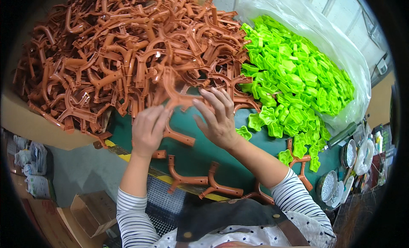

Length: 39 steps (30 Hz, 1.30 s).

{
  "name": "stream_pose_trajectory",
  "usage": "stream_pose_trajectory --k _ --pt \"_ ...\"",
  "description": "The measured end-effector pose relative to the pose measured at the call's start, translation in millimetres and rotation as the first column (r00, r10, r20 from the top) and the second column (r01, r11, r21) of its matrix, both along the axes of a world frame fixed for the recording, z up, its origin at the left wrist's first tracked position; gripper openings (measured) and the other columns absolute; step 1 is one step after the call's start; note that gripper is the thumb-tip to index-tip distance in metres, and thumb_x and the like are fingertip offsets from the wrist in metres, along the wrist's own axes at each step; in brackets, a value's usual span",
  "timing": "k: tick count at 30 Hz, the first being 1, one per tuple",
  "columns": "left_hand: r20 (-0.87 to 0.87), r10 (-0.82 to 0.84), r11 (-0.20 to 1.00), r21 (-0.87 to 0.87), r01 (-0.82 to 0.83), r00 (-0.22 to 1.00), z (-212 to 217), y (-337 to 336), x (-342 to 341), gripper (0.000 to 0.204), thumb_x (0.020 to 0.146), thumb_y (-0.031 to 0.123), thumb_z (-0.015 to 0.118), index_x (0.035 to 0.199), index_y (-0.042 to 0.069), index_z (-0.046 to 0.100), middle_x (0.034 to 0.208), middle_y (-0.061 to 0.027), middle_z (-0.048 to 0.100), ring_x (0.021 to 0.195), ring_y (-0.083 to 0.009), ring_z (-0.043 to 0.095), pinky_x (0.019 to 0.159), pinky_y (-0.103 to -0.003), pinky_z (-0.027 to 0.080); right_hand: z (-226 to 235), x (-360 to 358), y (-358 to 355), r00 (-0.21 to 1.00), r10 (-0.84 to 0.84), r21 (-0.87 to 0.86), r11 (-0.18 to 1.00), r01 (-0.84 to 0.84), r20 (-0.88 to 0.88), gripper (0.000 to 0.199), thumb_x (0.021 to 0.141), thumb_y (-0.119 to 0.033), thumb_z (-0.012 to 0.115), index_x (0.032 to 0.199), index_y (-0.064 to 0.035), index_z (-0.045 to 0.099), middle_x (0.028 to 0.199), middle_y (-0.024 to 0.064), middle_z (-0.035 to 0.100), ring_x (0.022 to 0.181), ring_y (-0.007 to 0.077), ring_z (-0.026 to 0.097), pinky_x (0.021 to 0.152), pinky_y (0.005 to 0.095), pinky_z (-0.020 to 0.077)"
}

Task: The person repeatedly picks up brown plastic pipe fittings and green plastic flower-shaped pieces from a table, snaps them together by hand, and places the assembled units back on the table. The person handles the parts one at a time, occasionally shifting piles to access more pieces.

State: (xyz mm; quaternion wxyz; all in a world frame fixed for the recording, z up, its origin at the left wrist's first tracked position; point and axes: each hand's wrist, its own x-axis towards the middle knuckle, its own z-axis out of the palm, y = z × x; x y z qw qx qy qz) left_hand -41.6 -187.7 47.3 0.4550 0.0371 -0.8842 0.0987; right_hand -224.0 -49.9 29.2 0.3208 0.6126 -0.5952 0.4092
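Observation:
A motion-blurred brown plastic Y-shaped branch piece [174,92] is in front of the pile, between my hands. My left hand [148,129] is just below it on the left, fingers stretched forward. My right hand [218,119] is at its right arm, fingers spread and thumb apart. Whether the fingertips touch the piece, I cannot tell. Under my hands, another brown branch piece [181,137] lies on the green tabletop [221,156], partly hidden. Two more, a left one [185,176] and a right one [221,186], lie along the near edge.
A large heap of brown branch pieces [115,56] fills the far left. Bright green star-like plastic parts [294,69] spill from a clear plastic bag [341,56] at the right. Round metal dishes [328,186] stand at the right edge; an open cardboard box [93,211] sits lower left.

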Motion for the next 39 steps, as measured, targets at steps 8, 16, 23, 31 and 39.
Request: stream_pose_trajectory --k 8,16,23,31,39 --pt "-0.101 -0.084 0.640 0.757 0.131 0.991 -13 53 -23 0.033 0.087 0.004 0.069 0.119 0.002 0.059 0.103 -0.0144 0.064 0.087 -0.0251 0.065 0.076 -0.034 0.053 -20 -26 43 0.829 0.180 0.076 0.963 -0.257 0.529 0.041 0.083 0.000 0.070 0.122 -0.0049 0.058 0.103 0.0111 0.064 0.088 0.0280 0.065 0.071 0.0356 0.0537" --pt "0.299 -0.011 0.794 0.582 -0.174 0.954 -66 9 -100 0.026 0.084 0.006 0.066 0.109 -0.002 0.060 0.102 -0.0175 0.065 0.099 -0.0363 0.061 0.086 -0.044 0.050 -22 -54 89 0.315 -0.088 0.195 0.924 -0.329 0.945 0.032 0.097 -0.017 0.062 0.125 -0.0022 0.055 0.089 0.0065 0.069 0.076 0.0122 0.064 0.069 0.0276 0.0504" --pt "0.582 -0.045 0.710 0.591 -0.383 0.812 -71 13 -109 0.027 0.084 0.009 0.065 0.109 -0.001 0.063 0.103 -0.0161 0.062 0.098 -0.0355 0.061 0.087 -0.044 0.050 -29 -46 95 0.555 -0.154 0.387 0.861 -0.330 0.817 0.046 0.085 -0.021 0.075 0.125 -0.0058 0.059 0.101 0.0163 0.067 0.085 0.0288 0.066 0.077 0.0367 0.0522" --pt "-0.101 -0.302 -0.563 0.821 -0.092 0.948 -21 61 -58 0.029 0.094 0.010 0.060 0.120 -0.005 0.059 0.101 -0.0107 0.066 0.083 -0.0181 0.065 0.075 -0.030 0.055 -39 -35 75 0.909 0.087 0.342 0.909 -0.240 0.408 0.042 0.087 -0.021 0.070 0.124 -0.0048 0.058 0.102 0.0151 0.062 0.091 0.0349 0.061 0.080 0.0419 0.0504" --pt "-0.623 0.100 -0.792 0.422 0.440 0.776 -15 139 -31 0.054 0.107 0.041 0.033 0.132 -0.004 0.049 0.113 -0.0147 0.064 0.098 -0.0229 0.063 0.088 -0.038 0.053 -23 -22 86 0.841 0.096 0.483 0.781 -0.395 0.532 0.044 0.090 -0.023 0.067 0.128 -0.0058 0.054 0.098 0.0161 0.063 0.091 0.0366 0.062 0.079 0.0431 0.0506"
